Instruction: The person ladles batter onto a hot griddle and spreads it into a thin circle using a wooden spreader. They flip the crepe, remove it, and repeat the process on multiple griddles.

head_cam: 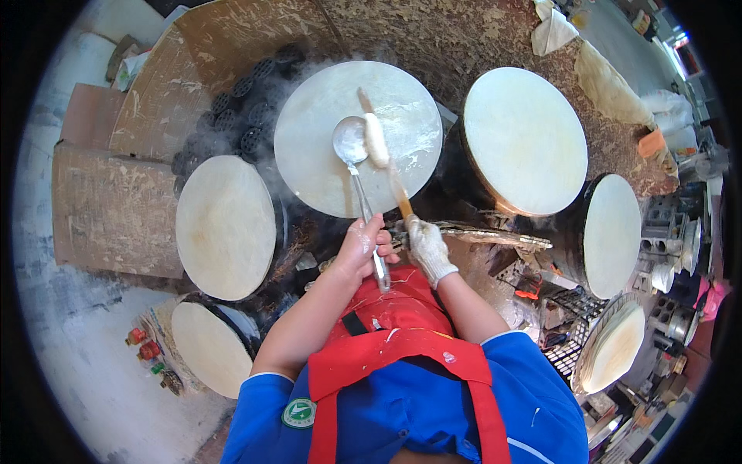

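Observation:
My left hand (365, 243), bare and marked with batter, is closed round the handle of a metal ladle (350, 142). The ladle's bowl is over the pale sheet on the middle round griddle (313, 122). A knitted white work glove covers my right hand (427, 246), which grips a wooden-handled scraper (399, 188). A lump of white batter or dough (376, 141) clings along the scraper's blade, just right of the ladle bowl. Part of the sheet looks wet and glossy. Whether the ladle touches the sheet cannot be told.
More round griddles with pale tops stand left (226, 226), right (524, 139) and far right (613, 235). Steam drifts by black honeycomb briquettes (252, 139) behind. Stained cardboard (116, 203) lines the left. A basket holds stacked flat rounds (617, 348) at lower right, near a black crate (571, 348).

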A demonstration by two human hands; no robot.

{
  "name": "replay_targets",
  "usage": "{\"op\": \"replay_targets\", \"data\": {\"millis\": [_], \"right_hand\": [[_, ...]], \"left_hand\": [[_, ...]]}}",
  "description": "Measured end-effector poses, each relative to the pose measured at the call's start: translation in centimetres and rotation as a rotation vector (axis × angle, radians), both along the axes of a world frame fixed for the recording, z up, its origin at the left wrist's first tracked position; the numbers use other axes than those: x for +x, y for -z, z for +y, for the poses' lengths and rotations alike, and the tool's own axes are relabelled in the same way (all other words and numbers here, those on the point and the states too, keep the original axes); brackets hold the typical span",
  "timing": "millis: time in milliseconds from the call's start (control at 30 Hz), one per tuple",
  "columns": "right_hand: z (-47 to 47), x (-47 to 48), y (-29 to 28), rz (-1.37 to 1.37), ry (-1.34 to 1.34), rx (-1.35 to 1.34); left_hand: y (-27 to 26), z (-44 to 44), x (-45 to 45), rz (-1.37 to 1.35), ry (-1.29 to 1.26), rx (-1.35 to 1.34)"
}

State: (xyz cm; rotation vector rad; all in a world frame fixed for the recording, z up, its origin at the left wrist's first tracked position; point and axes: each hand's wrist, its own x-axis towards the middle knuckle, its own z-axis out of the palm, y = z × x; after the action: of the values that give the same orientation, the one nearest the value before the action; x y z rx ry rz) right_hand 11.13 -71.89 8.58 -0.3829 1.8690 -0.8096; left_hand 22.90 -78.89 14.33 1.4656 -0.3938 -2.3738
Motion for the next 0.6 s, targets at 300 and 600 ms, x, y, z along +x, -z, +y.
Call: {"op": "replay_targets", "data": {"millis": [300,600], "right_hand": [[1.1,-11.9,1.6,0.494,-0.078,-0.174],[5.0,-3.4,3.6,0.245,-0.576,-0.309]], "left_hand": [[-3.1,4.7,6.5,0.856,-0.09,0.078],[-5.4,10.5,11.3,0.765,-0.425,0.123]]}}
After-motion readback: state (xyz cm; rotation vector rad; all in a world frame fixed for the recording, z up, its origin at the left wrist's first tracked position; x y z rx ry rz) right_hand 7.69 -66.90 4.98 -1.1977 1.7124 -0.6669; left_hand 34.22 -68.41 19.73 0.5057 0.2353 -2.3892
